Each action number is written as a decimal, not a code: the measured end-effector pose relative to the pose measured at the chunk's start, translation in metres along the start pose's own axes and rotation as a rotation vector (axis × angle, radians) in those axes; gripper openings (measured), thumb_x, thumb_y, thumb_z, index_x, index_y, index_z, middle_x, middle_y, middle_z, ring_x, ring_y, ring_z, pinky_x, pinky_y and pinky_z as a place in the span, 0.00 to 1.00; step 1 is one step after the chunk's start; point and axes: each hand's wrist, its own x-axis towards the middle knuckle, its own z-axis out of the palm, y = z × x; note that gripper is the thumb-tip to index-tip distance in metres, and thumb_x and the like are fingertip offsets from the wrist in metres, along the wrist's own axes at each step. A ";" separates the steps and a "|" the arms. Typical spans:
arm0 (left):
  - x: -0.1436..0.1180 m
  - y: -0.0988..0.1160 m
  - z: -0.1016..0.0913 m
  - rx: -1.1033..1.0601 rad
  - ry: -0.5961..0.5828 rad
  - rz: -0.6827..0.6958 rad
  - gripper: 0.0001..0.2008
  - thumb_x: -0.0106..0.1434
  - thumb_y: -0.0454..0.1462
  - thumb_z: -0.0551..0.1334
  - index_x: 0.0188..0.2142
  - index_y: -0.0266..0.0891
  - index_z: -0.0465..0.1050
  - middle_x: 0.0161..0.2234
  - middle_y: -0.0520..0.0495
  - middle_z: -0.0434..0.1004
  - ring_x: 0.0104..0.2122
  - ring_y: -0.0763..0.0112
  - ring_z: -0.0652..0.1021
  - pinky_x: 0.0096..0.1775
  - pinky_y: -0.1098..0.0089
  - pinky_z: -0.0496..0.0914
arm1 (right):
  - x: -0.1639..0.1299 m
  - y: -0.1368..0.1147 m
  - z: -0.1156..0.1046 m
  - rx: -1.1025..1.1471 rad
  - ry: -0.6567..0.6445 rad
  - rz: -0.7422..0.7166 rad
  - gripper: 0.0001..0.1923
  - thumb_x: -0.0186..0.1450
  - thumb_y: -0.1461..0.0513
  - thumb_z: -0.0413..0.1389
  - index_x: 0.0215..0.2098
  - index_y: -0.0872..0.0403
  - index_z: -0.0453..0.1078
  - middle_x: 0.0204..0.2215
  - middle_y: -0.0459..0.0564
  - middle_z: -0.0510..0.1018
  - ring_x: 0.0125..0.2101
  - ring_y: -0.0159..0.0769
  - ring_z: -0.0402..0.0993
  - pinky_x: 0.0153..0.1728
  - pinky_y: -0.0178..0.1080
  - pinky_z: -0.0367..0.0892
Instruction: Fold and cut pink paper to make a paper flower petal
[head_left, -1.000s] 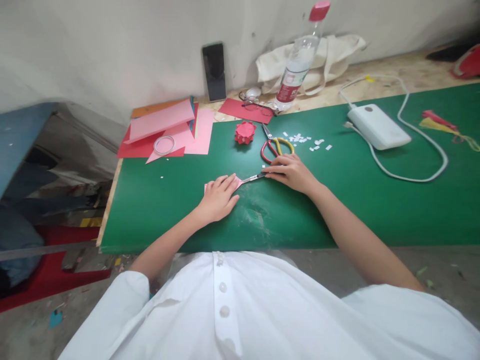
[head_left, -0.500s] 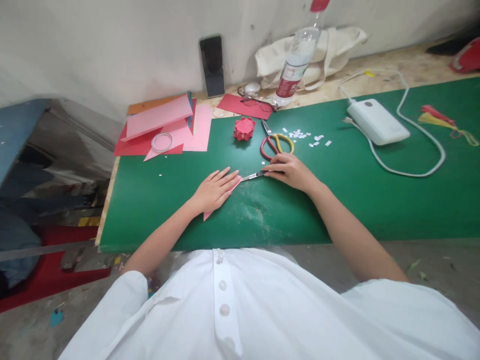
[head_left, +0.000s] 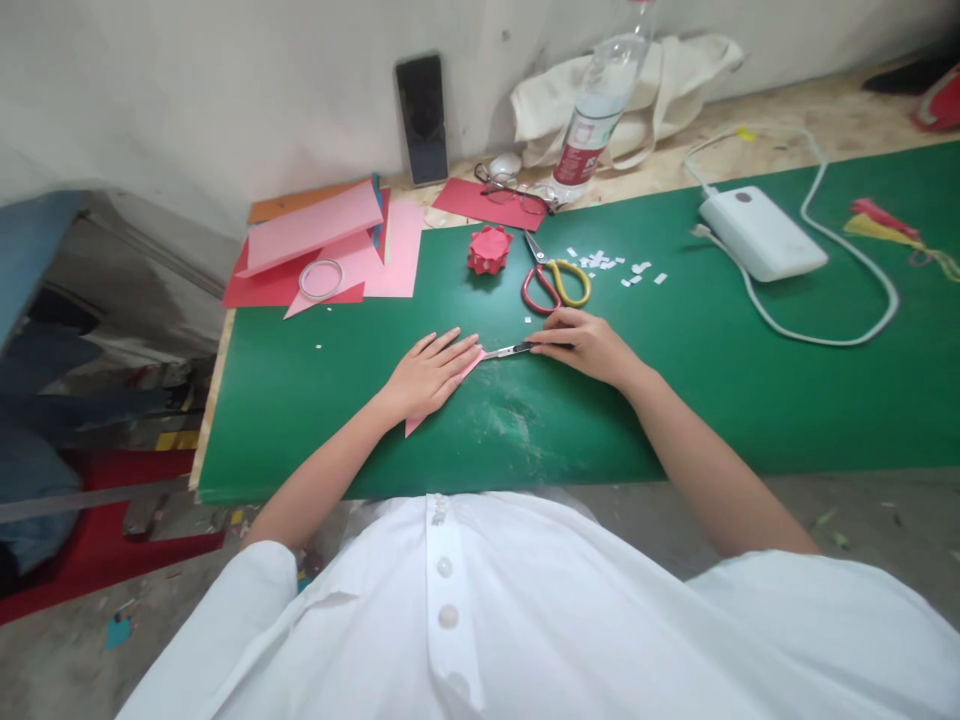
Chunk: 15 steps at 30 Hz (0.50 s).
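On scuffed matting (head_left: 577, 420), the flat left hand (head_left: 427, 378) covers pointed paper (head_left: 473, 364), right hand (head_left: 587, 343) pinching a cutter (head_left: 508, 351).

White shirt (head_left: 337, 640), round pale buttons (head_left: 448, 616)

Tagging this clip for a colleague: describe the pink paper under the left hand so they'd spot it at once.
On the green tabletop, the left hand lies flat, left of centre. The pink paper peeks out beneath it. Unlike the pink sheets piled behind, it lies under a hand, by the tip of a slim tool.

Even light, soft shadows, stretched edges
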 end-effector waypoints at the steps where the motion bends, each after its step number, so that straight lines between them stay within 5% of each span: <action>1: 0.000 0.000 0.000 -0.002 0.001 0.001 0.27 0.76 0.42 0.41 0.72 0.47 0.52 0.73 0.56 0.49 0.72 0.63 0.52 0.71 0.54 0.49 | -0.001 0.000 0.000 -0.001 0.000 0.005 0.19 0.73 0.50 0.52 0.45 0.50 0.81 0.38 0.55 0.75 0.35 0.39 0.72 0.38 0.41 0.70; 15: -0.001 0.000 0.001 0.004 0.022 0.007 0.27 0.75 0.42 0.42 0.71 0.47 0.53 0.72 0.55 0.50 0.72 0.61 0.53 0.70 0.53 0.49 | 0.001 -0.003 -0.001 -0.023 -0.014 0.004 0.19 0.73 0.50 0.52 0.45 0.50 0.81 0.37 0.56 0.76 0.36 0.41 0.73 0.41 0.43 0.71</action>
